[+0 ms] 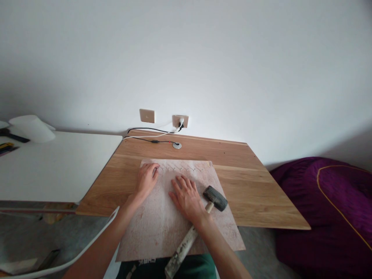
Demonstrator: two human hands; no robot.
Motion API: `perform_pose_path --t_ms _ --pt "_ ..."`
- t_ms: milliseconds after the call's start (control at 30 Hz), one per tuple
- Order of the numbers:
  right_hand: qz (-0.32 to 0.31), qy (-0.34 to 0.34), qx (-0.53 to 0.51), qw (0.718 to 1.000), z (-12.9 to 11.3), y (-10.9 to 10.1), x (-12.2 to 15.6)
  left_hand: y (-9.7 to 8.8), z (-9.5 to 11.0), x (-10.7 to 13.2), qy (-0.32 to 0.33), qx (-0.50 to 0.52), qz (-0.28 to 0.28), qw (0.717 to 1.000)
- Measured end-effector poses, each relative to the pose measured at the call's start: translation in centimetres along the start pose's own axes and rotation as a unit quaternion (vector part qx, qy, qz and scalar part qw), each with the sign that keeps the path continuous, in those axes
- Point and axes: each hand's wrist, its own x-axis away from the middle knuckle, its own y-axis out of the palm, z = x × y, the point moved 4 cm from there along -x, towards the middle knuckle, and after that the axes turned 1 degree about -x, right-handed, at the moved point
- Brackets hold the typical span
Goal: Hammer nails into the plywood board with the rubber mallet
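Observation:
A thin, pinkish-brown board (pixel 158 228) lies partly on the wooden table and reaches over its front edge toward my lap. Near the board's far edge stands a row of several small nails (pixel 180 169). My left hand (pixel 147 180) is closed at the left end of that row, fingertips pinched together; whatever is between them is too small to make out. Palm down on the middle of the board, my right hand (pixel 186 197) is open with its fingers spread. A hammer (pixel 215 198) with a dark head lies on the board, its paint-stained wooden handle passing under my right forearm.
The wooden table (pixel 247 186) stands against the wall. Cables (pixel 151 136) run along its back to a socket (pixel 180 121). On the left, a white table (pixel 66 166) holds a paper roll (pixel 31 128) and tools. A purple beanbag (pixel 314 209) sits at the right.

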Motion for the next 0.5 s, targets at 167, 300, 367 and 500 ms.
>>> perform_pose_path --t_ms 167,300,367,500 --pt "0.010 -0.002 -0.003 1.000 0.10 0.19 0.08 0.04 -0.13 -0.07 -0.006 0.009 -0.008 1.000" --pt "0.014 -0.003 -0.002 1.000 0.19 0.44 0.12 -0.03 -0.28 -0.19 -0.015 0.011 -0.017 1.000" --pt "0.017 -0.005 -0.003 1.000 0.21 0.50 0.12 -0.13 -0.31 -0.23 -0.021 0.011 -0.018 1.000" --pt "0.016 -0.006 -0.004 1.000 0.24 0.53 0.13 -0.32 -0.18 -0.27 -0.034 0.013 -0.016 0.999"
